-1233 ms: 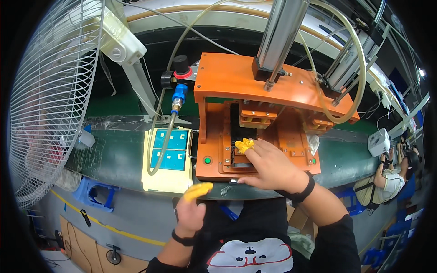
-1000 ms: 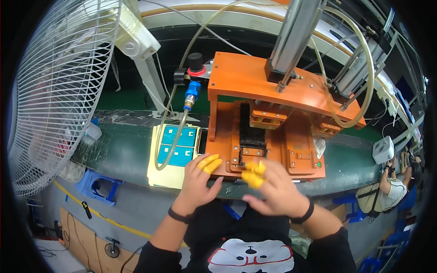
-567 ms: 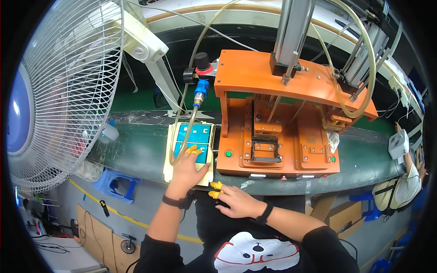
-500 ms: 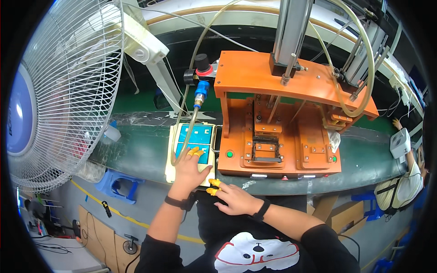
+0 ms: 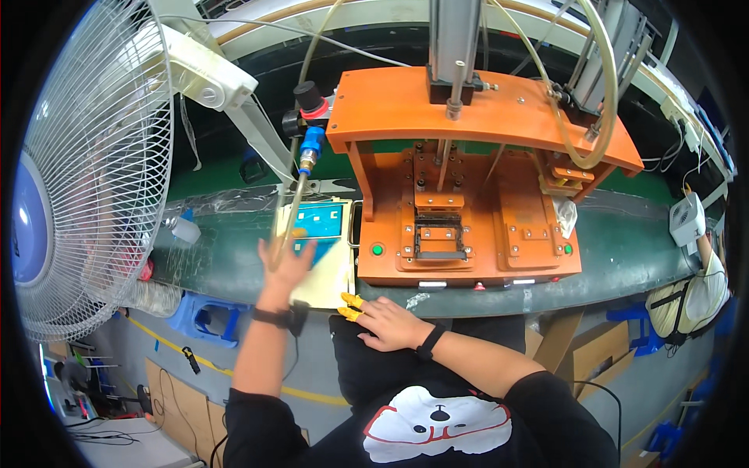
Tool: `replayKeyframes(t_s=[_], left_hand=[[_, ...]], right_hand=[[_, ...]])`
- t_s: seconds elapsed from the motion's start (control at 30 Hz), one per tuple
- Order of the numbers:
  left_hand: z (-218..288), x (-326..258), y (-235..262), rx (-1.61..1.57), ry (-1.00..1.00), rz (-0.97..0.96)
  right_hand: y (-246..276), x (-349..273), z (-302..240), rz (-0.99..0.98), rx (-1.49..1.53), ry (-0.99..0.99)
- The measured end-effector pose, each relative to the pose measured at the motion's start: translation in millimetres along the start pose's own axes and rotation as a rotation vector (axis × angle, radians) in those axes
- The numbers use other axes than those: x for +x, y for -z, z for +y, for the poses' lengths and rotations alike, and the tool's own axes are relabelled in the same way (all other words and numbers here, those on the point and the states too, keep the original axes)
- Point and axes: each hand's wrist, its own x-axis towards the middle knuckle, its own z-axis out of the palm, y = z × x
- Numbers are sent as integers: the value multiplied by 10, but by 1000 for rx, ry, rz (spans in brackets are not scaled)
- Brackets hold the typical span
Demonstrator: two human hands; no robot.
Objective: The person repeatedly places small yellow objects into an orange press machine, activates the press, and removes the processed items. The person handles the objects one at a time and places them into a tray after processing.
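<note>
A cream sheet stack [image 5: 324,287] with a bright blue panel [image 5: 321,221] lies on the green bench, left of the orange press. The blue panel carries small pale cut shapes. My left hand [image 5: 287,269] is over the stack's left side, behind a clear air hose [image 5: 290,214]; motion smears its fingers, so any hold is unclear. A cream area cuts diagonally across the lower blue part. At the stack's near right corner is my right hand [image 5: 394,324], fingers stretched and apart, yellow finger cots [image 5: 351,306] on two fingertips.
The orange press [image 5: 468,218] stands right of the stack, with a black-framed fixture [image 5: 441,238] and a green button [image 5: 378,249]. A large fan [image 5: 94,171] fills the left. A blue stool [image 5: 207,316] is below the bench. Another person's arm [image 5: 706,253] shows at far right.
My left hand has moved left and slightly up off the blue panel and is blurred. Cream now covers part of the lower blue area. My right hand stays near the stack's corner. The view has shifted.
</note>
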Motion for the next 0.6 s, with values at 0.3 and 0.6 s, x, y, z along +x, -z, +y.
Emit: replayKeyframes(t_s=[0.3, 0.6], left_hand=[[-1809, 104, 495, -413, 477, 332], [-796, -1069, 1252, -931, 580, 304]], right_hand=[[-16, -23, -31, 40, 194, 22], [1276, -437, -480, 306, 2395, -55]])
